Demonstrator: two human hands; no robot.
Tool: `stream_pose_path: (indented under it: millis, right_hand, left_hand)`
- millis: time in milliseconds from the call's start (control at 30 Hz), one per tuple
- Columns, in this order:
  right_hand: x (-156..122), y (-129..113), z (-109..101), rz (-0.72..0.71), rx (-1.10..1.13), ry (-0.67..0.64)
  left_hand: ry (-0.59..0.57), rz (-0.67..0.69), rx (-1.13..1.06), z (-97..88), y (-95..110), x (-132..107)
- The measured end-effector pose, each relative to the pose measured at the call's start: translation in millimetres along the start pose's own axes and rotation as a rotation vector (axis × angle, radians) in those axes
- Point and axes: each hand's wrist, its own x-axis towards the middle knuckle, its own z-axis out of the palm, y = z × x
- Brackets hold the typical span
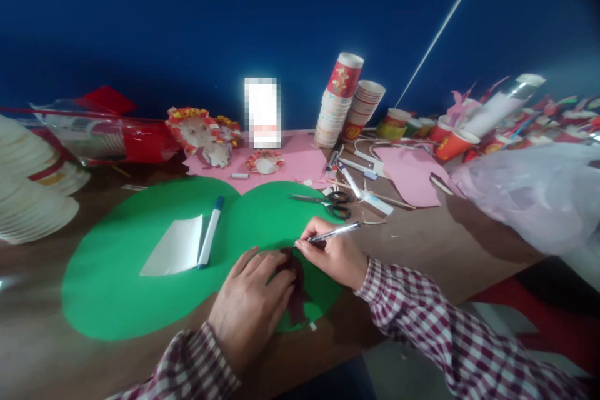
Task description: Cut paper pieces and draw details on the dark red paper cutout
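A large green sheet (126, 250) cut in rounded shapes lies on the brown table. On its right part rests a dark maroon cut-out (297, 300). My left hand (255, 297) lies over this piece with fingers stretched out, hiding some of it. Pinched in my right hand (335, 256) is a pen (335, 232), its tip close to the cut-out's upper edge beside my left fingers. Black-handled scissors (328, 200) lie just beyond my right hand. To the left, a white paper piece (175, 247) and a blue-capped marker (210, 231) sit on the green sheet.
Stacked paper cups (335, 112) stand against the blue wall. Decorated paper plates (194, 131) lean at the back over pink paper (300, 156). More markers (349, 178) lie back right. A plastic bag (539, 194) is at right, and stacked white bowls (35, 194) at left.
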Motion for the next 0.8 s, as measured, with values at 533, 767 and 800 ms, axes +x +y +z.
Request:
stream_pose_path:
  millis: [533, 767, 800]
  right_hand:
    - [-0.5, -0.8, 0.1, -0.002, 0.008, 0.000]
    - [-0.6, -2.1, -1.4, 0.002, 0.008, 0.001]
    - [-0.5, -1.5, -1.5, 0.010, 0.028, -0.001]
  left_hand:
    - [0.002, 0.012, 0.008, -0.4, 0.5, 0.7]
    - [-0.006, 0.004, 0.012, -0.7, 1.2, 1.7]
    - [-0.003, 0.003, 0.014, -0.6, 1.2, 1.6]
